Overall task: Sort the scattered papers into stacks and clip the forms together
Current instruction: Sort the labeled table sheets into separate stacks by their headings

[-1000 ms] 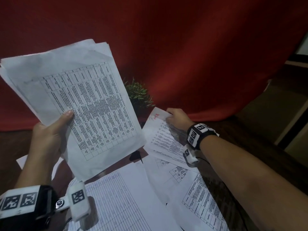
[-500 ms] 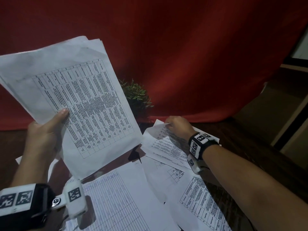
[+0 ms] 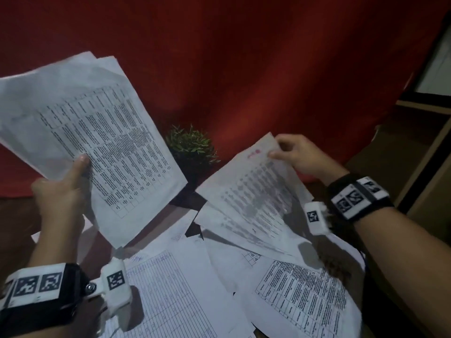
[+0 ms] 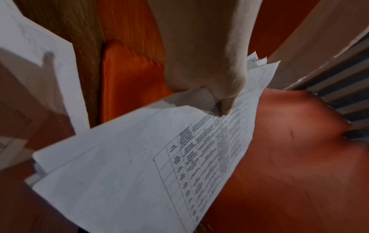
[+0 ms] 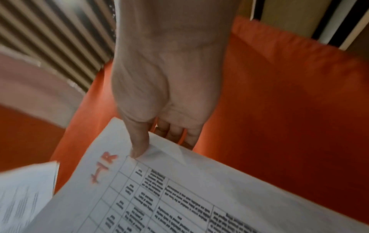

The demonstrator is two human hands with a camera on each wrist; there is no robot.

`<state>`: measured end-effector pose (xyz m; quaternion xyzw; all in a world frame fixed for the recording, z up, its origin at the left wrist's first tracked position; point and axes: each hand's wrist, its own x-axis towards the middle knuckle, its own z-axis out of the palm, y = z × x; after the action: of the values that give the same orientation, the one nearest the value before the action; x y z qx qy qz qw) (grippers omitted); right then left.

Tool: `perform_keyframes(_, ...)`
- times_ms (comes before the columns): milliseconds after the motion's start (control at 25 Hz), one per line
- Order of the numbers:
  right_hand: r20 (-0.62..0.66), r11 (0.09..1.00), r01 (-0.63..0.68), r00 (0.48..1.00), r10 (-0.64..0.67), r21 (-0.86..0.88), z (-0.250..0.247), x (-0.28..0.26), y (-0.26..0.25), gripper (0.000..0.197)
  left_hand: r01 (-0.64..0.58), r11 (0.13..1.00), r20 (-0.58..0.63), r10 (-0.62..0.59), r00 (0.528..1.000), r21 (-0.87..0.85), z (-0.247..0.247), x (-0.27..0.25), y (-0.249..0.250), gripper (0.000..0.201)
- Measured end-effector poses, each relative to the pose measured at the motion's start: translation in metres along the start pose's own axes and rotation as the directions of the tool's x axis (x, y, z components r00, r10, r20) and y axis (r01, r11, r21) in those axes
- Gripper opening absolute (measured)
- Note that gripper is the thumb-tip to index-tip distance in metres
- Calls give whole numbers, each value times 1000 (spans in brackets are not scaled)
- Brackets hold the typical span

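Two hands: both are gripping paper above the counter (image 3: 14,215).
Change: right hand (image 3: 301,154), a second ago pressing a red-marked form (image 3: 253,191) flat, is now lifting it by its top corner, thumb pinching.
Meaning: probably joining the held stack (image 3: 97,132).
Left hand (image 3: 58,193): thumb is clamping that tabled, slightly fanned stack.
Remaining: loose sheets (image 3: 170,289) are lying overlapped below, unsorted.

We see our left hand (image 4: 203,63) pinching a stack of printed forms (image 4: 139,157), thumb pressed on the top sheet's table of text, before a red cloth (image 4: 289,157).
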<state>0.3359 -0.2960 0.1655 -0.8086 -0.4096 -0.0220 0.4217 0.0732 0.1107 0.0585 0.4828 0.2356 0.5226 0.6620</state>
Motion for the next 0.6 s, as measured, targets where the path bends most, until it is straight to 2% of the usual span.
perform_keyframes(40, -48, 997, 5, 999, -1, 81, -19, -5, -13, 20, -39, 999, 5, 39, 999, 11, 9, -9, 10, 86)
perform_keyframes(80, -86, 988, 7, 996, 6, 157, -35, -11, -25, 24, -75, 997, 23, 74, 997, 6, 19, -17, 16, 66)
perform_keyframes(160, -125, 973, 21, 992, 8, 229, -54, -22, -44, 27, -112, 987, 101, 100, 990, 118, 41, -34, 24, 27)
perform_keyframes(200, -124, 970, 25, 992, 5, 241, -58, -25, -51, 27, -135, 973, 177, 102, 979, 185, 50, -43, 26, 20)
perform_keyframes(280, -62, 968, -2, 998, 18, 252, -59, -28, -57, 28, -137, 970, 275, 79, 958, 198, 63, -57, 23, 21)
perform_keyframes(360, 83, 986, -54, 996, 42, 159, -53, -29, -56, 25, -138, 977, 341, 75, 937, 164, 68, -63, 22, 19)
perform_keyframes(440, 246, 995, -80, 965, 91, -53, -42, -22, -50, 20, -154, 973, 350, 87, 933, 169, 68, -66, 22, 14)
perform_keyframes(520, 343, 959, -40, 929, 140, -281, -21, -8, -47, 12, -158, 975, 339, 97, 936, 156, 63, -68, 24, 13)
perform_keyframes(600, 422, 917, 33, 894, 151, -397, 8, 4, -44, 7, -175, 974, 318, 123, 940, 141, 57, -67, 25, 14)
